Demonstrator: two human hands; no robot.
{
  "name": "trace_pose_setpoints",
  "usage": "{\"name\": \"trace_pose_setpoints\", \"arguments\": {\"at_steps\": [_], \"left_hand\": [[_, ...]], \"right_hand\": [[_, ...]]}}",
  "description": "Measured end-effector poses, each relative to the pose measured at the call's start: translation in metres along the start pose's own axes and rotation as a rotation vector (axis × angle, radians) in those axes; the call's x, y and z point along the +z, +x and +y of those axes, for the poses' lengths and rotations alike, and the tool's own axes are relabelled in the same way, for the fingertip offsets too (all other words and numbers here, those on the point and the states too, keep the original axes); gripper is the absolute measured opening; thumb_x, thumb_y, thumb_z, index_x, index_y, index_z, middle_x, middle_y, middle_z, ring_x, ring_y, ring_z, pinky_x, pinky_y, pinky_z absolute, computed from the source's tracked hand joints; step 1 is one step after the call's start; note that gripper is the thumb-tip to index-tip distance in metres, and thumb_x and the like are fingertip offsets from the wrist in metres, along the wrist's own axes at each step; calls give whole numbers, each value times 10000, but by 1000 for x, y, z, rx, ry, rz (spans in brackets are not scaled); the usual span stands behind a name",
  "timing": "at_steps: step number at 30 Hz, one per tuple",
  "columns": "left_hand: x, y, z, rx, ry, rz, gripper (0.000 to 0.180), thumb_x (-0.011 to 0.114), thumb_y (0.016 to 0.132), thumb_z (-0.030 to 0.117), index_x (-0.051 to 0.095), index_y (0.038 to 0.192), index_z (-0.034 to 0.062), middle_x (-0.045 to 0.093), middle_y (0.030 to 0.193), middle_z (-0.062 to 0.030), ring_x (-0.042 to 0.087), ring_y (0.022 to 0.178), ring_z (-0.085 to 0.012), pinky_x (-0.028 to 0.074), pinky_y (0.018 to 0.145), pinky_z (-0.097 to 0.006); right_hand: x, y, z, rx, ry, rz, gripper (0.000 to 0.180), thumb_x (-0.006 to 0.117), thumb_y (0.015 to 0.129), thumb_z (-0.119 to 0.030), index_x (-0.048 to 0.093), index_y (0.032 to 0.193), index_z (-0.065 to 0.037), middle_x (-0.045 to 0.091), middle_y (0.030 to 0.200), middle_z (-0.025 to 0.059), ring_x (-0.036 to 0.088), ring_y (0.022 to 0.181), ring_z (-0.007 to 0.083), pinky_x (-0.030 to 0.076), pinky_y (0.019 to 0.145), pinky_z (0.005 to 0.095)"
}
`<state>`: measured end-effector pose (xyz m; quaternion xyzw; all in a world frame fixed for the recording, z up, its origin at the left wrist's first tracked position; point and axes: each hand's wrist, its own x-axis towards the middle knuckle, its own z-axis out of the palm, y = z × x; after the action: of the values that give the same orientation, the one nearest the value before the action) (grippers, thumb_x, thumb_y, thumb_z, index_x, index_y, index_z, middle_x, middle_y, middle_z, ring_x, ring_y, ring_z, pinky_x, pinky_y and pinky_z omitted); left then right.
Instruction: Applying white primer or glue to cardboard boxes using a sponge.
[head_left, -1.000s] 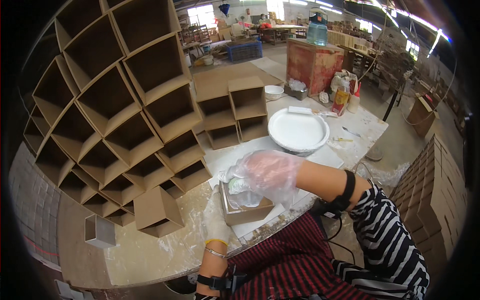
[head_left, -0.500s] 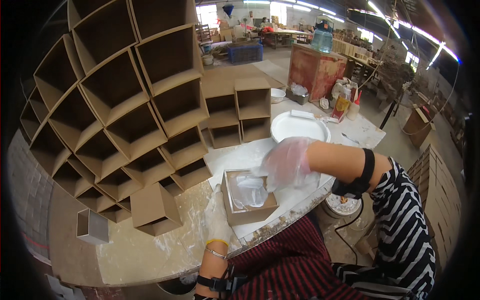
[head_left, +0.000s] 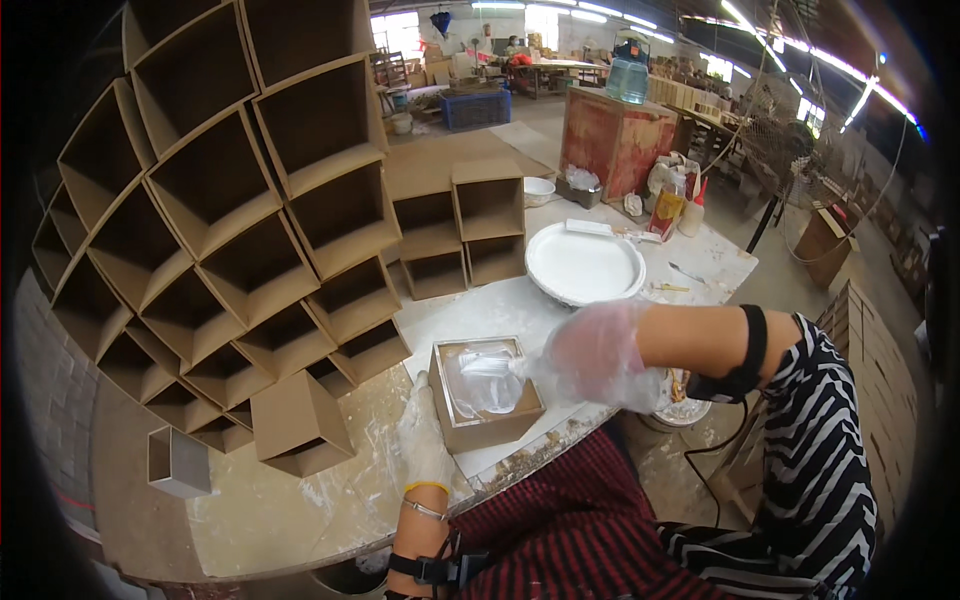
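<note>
A brown board box (head_left: 490,428) stands on a white sheet at the table's near edge. A wet, whitish smear (head_left: 500,397) covers the surface framed by its pale rim. My left hand (head_left: 424,440), in a white glove, grips the box's left side. Over the box's right edge is my right hand (head_left: 600,355), in a loose clear plastic glove. Its fingers are closed around what looks like a white brush (head_left: 486,364), whose flat end lies on the smear. The glove hides the handle. Beyond the box sits a round basin of white paste (head_left: 585,262).
Stacked brown compartments (head_left: 215,250) rise at the left. Two loose boxes, one brown (head_left: 300,420) and one grey (head_left: 180,462), sit before them. Bottles (head_left: 692,215) and a bowl (head_left: 538,190) stand at the back. A bucket (head_left: 682,405) is below the right edge.
My right hand has moved slightly right and toward me, with the brush-like tool still over the box. My left hand stays on the box. The whole view has shifted slightly.
</note>
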<state>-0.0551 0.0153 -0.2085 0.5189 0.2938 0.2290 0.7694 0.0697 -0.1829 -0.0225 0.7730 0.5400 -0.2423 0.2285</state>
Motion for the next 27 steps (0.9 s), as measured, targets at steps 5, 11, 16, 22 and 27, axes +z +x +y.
{"name": "trace_pose_setpoints", "arguments": {"at_steps": [5,11,16,22,27], "left_hand": [[-1,3,-6,58,-19,-5,425,572,1072,225,615,1407,-32,676,1326,-83,656,1131,-154,533,951,-276],[-10,8,-23,56,-162,9,399,557,1077,201,618,1416,-2,684,1309,-74,666,1099,-146,546,920,-278],[-18,6,-30,373,384,-23,412,525,1090,220,604,1433,6,673,1339,-90,645,1150,-153,516,980,-287],[-18,0,-23,263,167,-46,412,499,1097,216,599,1440,12,674,1333,-84,643,1149,-154,510,989,-288],[-15,1,-31,176,-145,-81,398,481,1113,216,594,1450,37,680,1286,-47,659,1090,-123,553,907,-275]], "right_hand": [[5,-13,-11,-113,109,68,456,606,856,-204,656,1276,-33,710,867,200,709,829,356,568,788,483],[21,-1,-8,21,151,306,505,630,861,-170,617,1352,-55,699,830,200,698,780,363,581,777,483],[39,-4,-13,-213,197,298,426,583,950,-175,614,1374,-145,682,824,184,694,791,358,576,750,471],[51,-8,-17,-111,323,134,511,576,1009,-218,481,1510,-247,691,928,151,665,772,272,549,724,415],[54,-15,-28,-311,134,235,531,609,940,-126,554,1468,-137,673,923,160,654,752,232,549,704,382]]}}
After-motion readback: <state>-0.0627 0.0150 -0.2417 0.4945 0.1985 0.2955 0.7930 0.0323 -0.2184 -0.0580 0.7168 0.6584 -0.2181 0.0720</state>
